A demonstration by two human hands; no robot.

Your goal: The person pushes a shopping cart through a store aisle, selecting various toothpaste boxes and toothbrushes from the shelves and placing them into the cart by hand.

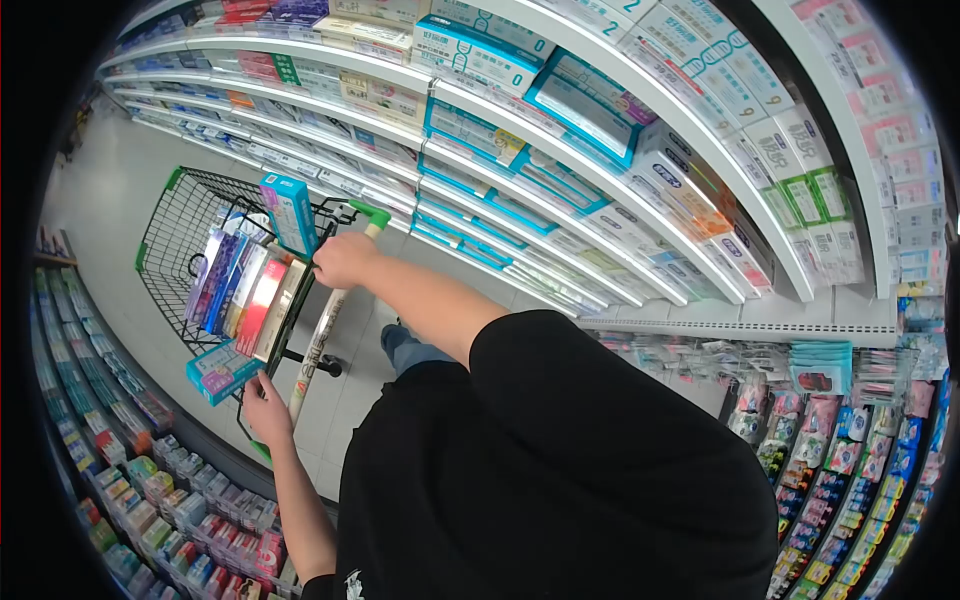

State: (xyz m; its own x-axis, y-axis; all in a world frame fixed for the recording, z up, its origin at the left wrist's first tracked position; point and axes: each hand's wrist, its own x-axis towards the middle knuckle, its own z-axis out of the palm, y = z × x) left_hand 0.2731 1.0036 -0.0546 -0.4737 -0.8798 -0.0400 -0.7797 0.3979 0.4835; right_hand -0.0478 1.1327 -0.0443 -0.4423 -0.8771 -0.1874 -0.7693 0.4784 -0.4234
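Observation:
A black wire shopping cart [165,255] with green corners stands in front of me. My right hand [343,260] is closed on the lower end of a teal toothpaste-style box [289,215], held upright above the cart's near edge. At the cart's other side, my left hand [266,412] grips the corner of a similar teal box [222,372], tilted over the rim. Between the hands, several boxes stand in a row in the cart, among them a red-and-white box [262,292] and a purple box [224,268]. My fingertips are partly hidden behind both boxes.
The cart's pale handlebar [322,335] with green end caps crosses before my body. Tall shelves of boxed goods [480,55] run along the right. Lower racks with small packages [200,520] line the left. Grey tiled floor [95,200] extends ahead of the cart.

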